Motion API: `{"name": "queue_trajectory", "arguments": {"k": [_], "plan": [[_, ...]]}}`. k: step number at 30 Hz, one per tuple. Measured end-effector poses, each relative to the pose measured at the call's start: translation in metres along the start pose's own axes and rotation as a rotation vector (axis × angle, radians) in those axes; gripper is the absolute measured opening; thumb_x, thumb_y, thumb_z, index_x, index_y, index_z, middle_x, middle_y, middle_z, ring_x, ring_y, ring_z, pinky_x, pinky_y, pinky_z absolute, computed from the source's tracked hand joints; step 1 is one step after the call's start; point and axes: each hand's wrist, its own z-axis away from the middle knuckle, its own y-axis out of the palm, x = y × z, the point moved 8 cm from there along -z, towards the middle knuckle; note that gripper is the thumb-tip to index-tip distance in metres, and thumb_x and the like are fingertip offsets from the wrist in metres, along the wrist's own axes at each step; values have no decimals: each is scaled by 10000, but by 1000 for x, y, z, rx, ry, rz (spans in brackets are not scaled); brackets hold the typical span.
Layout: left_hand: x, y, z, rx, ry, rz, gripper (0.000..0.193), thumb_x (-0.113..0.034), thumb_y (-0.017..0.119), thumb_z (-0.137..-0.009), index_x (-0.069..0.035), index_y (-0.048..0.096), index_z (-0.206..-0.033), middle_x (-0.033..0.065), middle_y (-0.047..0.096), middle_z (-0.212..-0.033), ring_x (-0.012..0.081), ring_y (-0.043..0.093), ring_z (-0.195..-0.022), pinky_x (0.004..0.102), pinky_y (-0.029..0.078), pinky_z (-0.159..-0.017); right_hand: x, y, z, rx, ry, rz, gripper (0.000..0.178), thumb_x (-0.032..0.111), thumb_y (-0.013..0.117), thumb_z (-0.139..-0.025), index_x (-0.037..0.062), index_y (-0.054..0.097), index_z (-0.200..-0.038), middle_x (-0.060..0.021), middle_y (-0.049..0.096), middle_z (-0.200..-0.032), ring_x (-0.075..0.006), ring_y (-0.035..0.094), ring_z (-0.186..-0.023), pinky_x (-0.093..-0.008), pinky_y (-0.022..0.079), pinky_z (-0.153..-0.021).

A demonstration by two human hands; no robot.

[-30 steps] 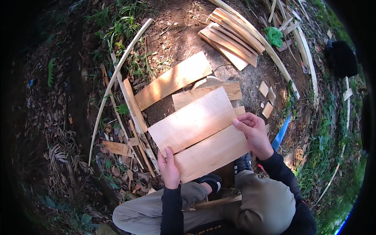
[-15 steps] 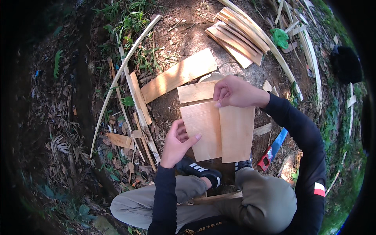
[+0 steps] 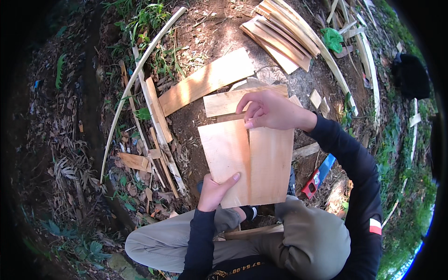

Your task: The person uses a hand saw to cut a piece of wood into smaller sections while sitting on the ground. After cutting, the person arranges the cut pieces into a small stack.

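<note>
Two pale flat wooden boards lie edge to edge in front of me, a left board (image 3: pixel 226 158) and a right board (image 3: pixel 270 163), with a narrow dark seam between them at the top. My left hand (image 3: pixel 217 191) grips the left board at its lower left edge, thumb on the face and fingers hidden beneath. At the top of the seam, my right hand (image 3: pixel 270 111) is closed with curled fingers, its thumb tip at the boards' upper edge. Whatever it pinches, if anything, cannot be made out. Just beyond lies a shorter plank (image 3: pixel 221 102), partly covered by the right hand.
A long plank (image 3: pixel 205 79) lies farther left, near thin strips (image 3: pixel 158 112). Stacked planks (image 3: pixel 280 37) lie at the far side. A handsaw (image 3: pixel 318 176) with a red handle and blue blade rests at right. A green plastic bag (image 3: pixel 332 40) sits at far right.
Both boards have come nearer to me and slightly left. My left thumb now presses on the left board's lower edge, while my right hand stays at the seam's top.
</note>
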Motion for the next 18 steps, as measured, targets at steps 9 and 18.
{"name": "queue_trajectory", "arguments": {"k": [9,18], "plan": [[-17,-55,36,149,5,249,572,-70,797,-828,30,547,-1332,107,678,-1224,166,652,-1085,341,513,-962,32,31,53,-205,-17,-30,301,-65,706,-850,22,517,-1067,-61,617,-980,-131,683,-825,-268,563,-687],[-15,-4,28,75,131,87,462,-49,788,-843,48,595,-1251,107,696,-1154,162,667,-1027,317,534,-905,39,51,50,-327,-41,-245,253,-41,689,-882,8,512,-1056,-72,607,-992,-142,701,-858,-239,539,-648]]}}
